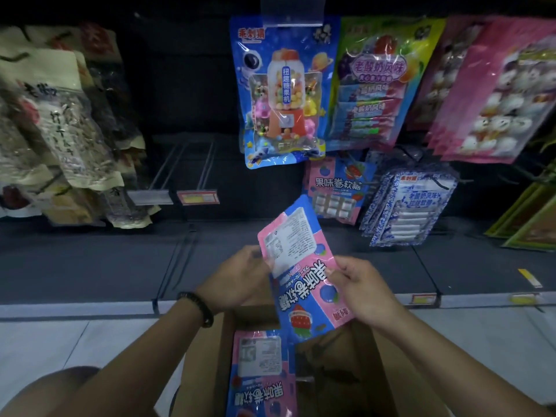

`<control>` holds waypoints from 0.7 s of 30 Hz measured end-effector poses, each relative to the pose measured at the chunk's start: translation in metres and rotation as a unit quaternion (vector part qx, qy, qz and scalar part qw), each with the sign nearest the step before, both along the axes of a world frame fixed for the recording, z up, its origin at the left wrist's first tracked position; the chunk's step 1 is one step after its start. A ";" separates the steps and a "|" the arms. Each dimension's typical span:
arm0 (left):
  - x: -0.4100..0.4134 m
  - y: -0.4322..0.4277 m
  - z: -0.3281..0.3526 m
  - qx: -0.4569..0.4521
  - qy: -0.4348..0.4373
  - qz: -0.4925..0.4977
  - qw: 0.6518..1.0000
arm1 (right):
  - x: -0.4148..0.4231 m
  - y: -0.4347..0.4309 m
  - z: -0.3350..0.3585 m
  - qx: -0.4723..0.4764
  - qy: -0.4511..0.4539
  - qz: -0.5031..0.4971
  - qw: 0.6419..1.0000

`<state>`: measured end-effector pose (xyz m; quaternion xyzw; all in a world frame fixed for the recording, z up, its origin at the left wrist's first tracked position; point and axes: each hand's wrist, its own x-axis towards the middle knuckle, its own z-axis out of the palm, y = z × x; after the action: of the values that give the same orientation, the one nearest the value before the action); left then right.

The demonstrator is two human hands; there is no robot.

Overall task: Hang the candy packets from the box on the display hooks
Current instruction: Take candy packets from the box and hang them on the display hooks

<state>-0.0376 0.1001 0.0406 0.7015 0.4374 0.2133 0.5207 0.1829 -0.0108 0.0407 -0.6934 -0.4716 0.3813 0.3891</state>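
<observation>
dark shelving (pixel 90 266) fills the view ahead, with hanging snack bags on the display hooks (pixel 186 164): a blue gumball-machine bag (pixel 282 91) up top, pink marshmallow bags (pixel 493 94) to its right, and matching pink-and-blue candy packets already hung (pixel 337 191) lower down. two hooks to the left hang bare. my left hand (pixel 240 278) and right hand (pixel 358 284) both grip a small fan of candy packets (pixel 298 266) between them, above the box, one back-side up and one upside down. the left wrist wears a dark bead bracelet (pixel 198 305). below, the open cardboard box (pixel 361 371) sits on the pale floor (pixel 60 341) with more packets in the box (pixel 258 374) standing inside it.
</observation>
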 end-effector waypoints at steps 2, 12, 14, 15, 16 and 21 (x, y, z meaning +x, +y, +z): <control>0.006 0.005 0.004 -0.001 -0.085 0.083 0.993 | 0.011 -0.003 0.006 0.030 -0.234 0.039 0.971; 0.018 0.023 -0.003 -0.121 -0.094 0.166 0.974 | 0.053 0.002 0.000 0.327 -0.402 0.028 0.855; 0.023 0.009 -0.008 -0.140 -0.044 0.084 0.986 | 0.044 0.000 0.002 0.346 -0.297 0.041 0.889; 0.026 0.003 -0.012 -0.157 -0.031 0.059 0.985 | 0.041 -0.001 0.006 0.338 -0.241 0.038 0.909; 0.030 -0.001 -0.014 -0.187 -0.031 0.050 0.981 | 0.037 -0.002 0.009 0.332 -0.197 0.030 0.922; 0.050 -0.015 0.001 -0.331 -0.172 0.010 0.928 | 0.025 -0.007 0.019 0.317 -0.035 0.038 0.947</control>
<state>0.0129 0.0852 0.0414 0.4374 0.3940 0.1794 0.7882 0.2077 -0.0177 0.0597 -0.5291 -0.6073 0.2015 0.5573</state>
